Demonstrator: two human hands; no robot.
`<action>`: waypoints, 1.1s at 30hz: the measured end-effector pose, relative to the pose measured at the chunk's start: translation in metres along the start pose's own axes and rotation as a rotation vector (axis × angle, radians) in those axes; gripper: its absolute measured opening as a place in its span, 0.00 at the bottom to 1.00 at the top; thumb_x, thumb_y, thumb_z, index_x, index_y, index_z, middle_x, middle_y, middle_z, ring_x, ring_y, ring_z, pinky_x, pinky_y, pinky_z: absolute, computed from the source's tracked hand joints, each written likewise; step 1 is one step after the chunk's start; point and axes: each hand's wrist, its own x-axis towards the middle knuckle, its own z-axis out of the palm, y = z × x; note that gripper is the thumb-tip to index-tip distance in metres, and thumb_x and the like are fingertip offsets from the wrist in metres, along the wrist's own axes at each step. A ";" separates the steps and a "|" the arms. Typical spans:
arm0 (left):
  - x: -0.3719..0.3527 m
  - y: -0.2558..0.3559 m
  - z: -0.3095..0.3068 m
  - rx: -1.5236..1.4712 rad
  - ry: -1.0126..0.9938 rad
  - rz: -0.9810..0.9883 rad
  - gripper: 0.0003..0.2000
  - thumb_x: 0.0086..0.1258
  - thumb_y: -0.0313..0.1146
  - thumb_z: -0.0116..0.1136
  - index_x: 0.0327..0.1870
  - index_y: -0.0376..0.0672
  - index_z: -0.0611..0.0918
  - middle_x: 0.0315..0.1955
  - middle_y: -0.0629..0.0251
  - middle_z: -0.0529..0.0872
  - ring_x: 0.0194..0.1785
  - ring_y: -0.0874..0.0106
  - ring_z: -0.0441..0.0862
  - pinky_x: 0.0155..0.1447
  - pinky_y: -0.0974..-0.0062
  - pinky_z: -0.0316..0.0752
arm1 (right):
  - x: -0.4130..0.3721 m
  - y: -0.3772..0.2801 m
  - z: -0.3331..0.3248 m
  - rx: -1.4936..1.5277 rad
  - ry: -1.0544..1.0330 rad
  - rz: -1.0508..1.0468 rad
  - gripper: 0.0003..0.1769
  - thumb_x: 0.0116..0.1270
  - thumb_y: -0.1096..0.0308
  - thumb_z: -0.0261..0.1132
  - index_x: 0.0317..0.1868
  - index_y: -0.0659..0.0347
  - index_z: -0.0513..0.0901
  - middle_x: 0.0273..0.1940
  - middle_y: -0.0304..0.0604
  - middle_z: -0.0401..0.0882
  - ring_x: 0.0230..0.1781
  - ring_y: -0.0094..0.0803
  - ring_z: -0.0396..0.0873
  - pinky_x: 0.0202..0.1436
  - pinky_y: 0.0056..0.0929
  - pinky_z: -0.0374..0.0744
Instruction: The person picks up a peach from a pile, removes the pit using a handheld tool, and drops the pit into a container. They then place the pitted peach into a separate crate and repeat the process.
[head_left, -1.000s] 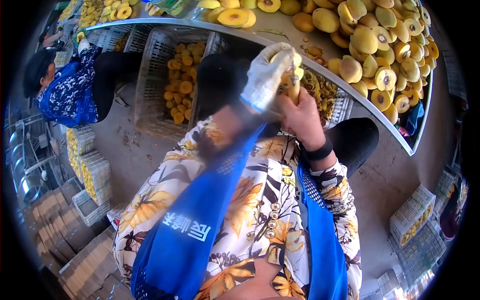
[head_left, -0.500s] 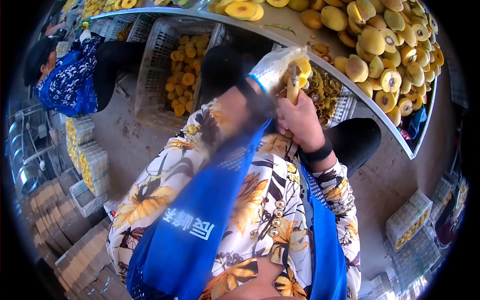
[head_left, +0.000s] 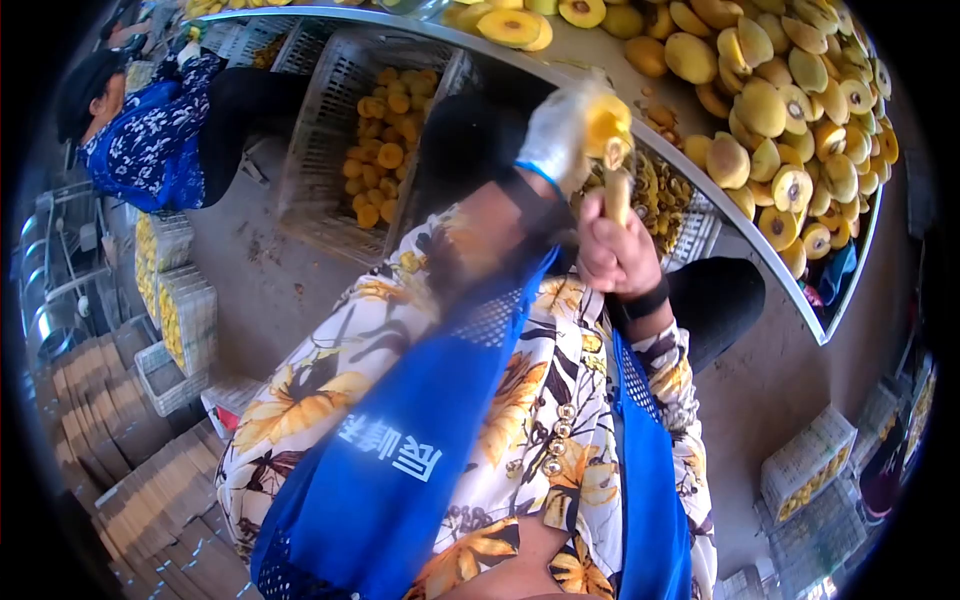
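Note:
My left hand (head_left: 553, 138), in a white glove with a blue cuff edge, is closed around a halved yellow peach (head_left: 608, 120) and smeared by motion. My bare right hand (head_left: 618, 258) grips the wooden handle of a coring tool (head_left: 617, 196), pointing up toward the fruit. Its metal tip meets the peach's lower side. Right behind my hands, a white crate (head_left: 697, 232) holds curled scraps and pits (head_left: 655, 205). Beyond it, a heap of halved peaches (head_left: 770, 120), many with stones still in them, covers the metal-edged table (head_left: 590, 55).
To the left, a grey crate (head_left: 300, 190) contains cored peach halves (head_left: 380, 150). A person in a blue vest (head_left: 150, 140) sits farther left. Stacked crates (head_left: 185, 320) and flattened cardboard (head_left: 150, 440) lie at lower left. More crates (head_left: 810, 465) stand on the floor at right.
The whole view has swung slightly, shifting the crate and left-hand person rightward. Both hands sit a little farther right, and the coring tool has turned against the peach.

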 end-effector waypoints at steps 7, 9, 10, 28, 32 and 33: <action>0.038 0.030 -0.153 0.756 0.353 -0.252 0.20 0.57 0.47 0.62 0.38 0.37 0.82 0.29 0.61 0.83 0.30 0.68 0.82 0.32 0.75 0.77 | -0.011 0.009 -0.058 -1.199 0.678 0.030 0.12 0.59 0.65 0.62 0.36 0.66 0.73 0.20 0.44 0.74 0.13 0.30 0.70 0.18 0.26 0.68; 0.052 0.023 -0.163 1.178 0.290 0.095 0.24 0.54 0.56 0.60 0.40 0.43 0.82 0.28 0.57 0.82 0.33 0.62 0.81 0.36 0.67 0.76 | -0.008 0.015 -0.065 -1.453 0.767 0.007 0.14 0.56 0.63 0.63 0.34 0.67 0.75 0.26 0.54 0.78 0.25 0.43 0.78 0.33 0.36 0.76; 0.060 0.016 -0.167 1.381 0.253 0.272 0.26 0.52 0.60 0.59 0.41 0.46 0.82 0.27 0.56 0.82 0.35 0.58 0.80 0.38 0.63 0.76 | -0.003 0.017 -0.059 -1.400 0.727 -0.001 0.16 0.56 0.63 0.62 0.37 0.68 0.75 0.27 0.59 0.77 0.29 0.52 0.77 0.36 0.40 0.75; 0.035 0.031 -0.016 0.742 -0.269 0.389 0.15 0.47 0.36 0.65 0.40 0.53 0.83 0.41 0.60 0.80 0.44 0.60 0.78 0.49 0.68 0.75 | 0.028 -0.030 -0.013 -0.699 0.644 -0.564 0.24 0.70 0.49 0.50 0.51 0.63 0.70 0.24 0.37 0.75 0.09 0.16 0.59 0.11 0.15 0.59; -0.004 0.050 0.001 0.624 -0.371 0.263 0.25 0.47 0.38 0.66 0.50 0.49 0.78 0.48 0.51 0.76 0.51 0.56 0.75 0.51 0.63 0.75 | 0.030 -0.031 -0.017 -0.700 0.666 -0.616 0.17 0.69 0.51 0.53 0.40 0.58 0.73 0.20 0.34 0.71 0.09 0.17 0.59 0.10 0.16 0.59; -0.003 0.041 -0.003 0.324 -0.342 0.391 0.32 0.49 0.38 0.66 0.58 0.42 0.71 0.49 0.48 0.76 0.53 0.59 0.74 0.53 0.65 0.73 | 0.027 -0.037 -0.019 -0.619 0.707 -0.598 0.15 0.69 0.55 0.53 0.40 0.59 0.74 0.18 0.33 0.69 0.09 0.18 0.60 0.10 0.16 0.58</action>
